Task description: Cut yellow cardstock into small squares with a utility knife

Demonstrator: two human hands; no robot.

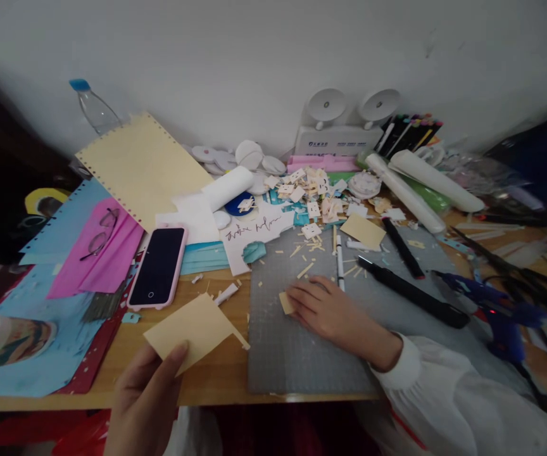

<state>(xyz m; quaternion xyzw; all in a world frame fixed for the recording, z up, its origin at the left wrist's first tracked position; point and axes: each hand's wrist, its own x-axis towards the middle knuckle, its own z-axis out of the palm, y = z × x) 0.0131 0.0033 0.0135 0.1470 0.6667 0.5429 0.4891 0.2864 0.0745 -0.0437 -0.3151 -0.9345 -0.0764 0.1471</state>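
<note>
A pale yellow card (pixel 197 329) with a thin strip hanging off its right corner is pinched between the thumb and fingers of my left hand (pixel 147 392), above the table's front edge. On the grey cutting mat (pixel 273 367), my right hand (pixel 325 310) rests palm down, its fingers together on a small yellow paper piece (pixel 286 303). Thin yellow strips and a white pen (pixel 340 256) lie just beyond it. A black cutter knife (pixel 411 294) is on the mat to the right.
A pink phone (pixel 157 267) and paper cup (pixel 12 339) stand left. At the back are cut paper pieces (pixel 311 190), white rolls (pixel 406 193) and a marker box (pixel 409 136). A blue glue gun (pixel 501 316) and black scissors (pixel 515 266) lie right.
</note>
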